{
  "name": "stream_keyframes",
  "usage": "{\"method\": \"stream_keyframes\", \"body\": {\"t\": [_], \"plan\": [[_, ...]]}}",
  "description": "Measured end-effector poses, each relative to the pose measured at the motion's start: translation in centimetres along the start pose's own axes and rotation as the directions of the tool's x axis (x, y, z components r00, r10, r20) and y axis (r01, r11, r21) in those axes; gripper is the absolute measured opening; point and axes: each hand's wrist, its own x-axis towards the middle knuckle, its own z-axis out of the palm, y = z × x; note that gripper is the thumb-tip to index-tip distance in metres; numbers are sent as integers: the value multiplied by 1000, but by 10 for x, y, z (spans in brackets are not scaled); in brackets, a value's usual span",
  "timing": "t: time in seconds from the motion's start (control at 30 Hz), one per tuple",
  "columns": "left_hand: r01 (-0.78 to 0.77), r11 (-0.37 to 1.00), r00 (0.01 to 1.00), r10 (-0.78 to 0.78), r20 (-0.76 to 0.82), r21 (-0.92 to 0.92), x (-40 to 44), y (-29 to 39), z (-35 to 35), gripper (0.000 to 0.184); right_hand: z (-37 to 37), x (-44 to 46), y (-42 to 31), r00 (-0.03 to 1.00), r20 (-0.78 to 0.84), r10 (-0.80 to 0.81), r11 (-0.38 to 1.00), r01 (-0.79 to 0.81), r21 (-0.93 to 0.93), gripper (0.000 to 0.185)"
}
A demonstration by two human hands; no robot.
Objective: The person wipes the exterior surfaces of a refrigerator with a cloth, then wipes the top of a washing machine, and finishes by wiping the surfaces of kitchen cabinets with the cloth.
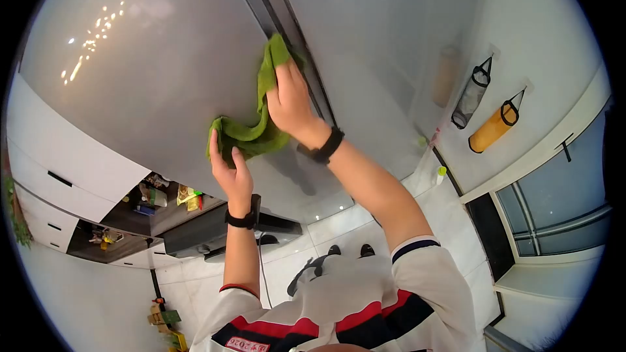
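Observation:
A green cloth [251, 132] lies against the grey, glossy door panel [150, 45], spread between my two hands. My right hand [291, 101] presses the cloth's upper end close to the dark vertical gap [297, 32] between two door panels, its fingertips partly covered by the cloth. Lower and to the left, my left hand [231, 173] holds the cloth's other end between thumb and fingers. A black band circles each wrist.
White cabinets [72, 163] with open shelves of packets stand at the left. Two hanging bag holders, one grey [471, 96] and one orange [494, 129], are on the right wall. A glazed door [561, 182] is at the far right.

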Motion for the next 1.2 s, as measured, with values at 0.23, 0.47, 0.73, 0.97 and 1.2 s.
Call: {"method": "stream_keyframes", "body": {"t": [0.23,0.47,0.73,0.97,1.2], "plan": [[-74,993,997,75,-8,95,13,-1,0,51,1,47,6,996,86,17,1000,-19,22,62],[-223,954,970,197,142,198,-13,-43,14,60,1,-34,42,995,51,81,994,-77,-73,62],[-229,957,919,154,362,176,-78,-101,32,66,-8,-183,86,945,12,327,933,-321,-162,65],[-350,914,826,197,528,207,-123,-130,41,62,0,-312,115,795,-90,600,765,-603,-225,55],[-247,930,752,7,659,272,-152,-137,36,61,-1,-393,136,511,-201,836,469,-854,-225,41]]}}
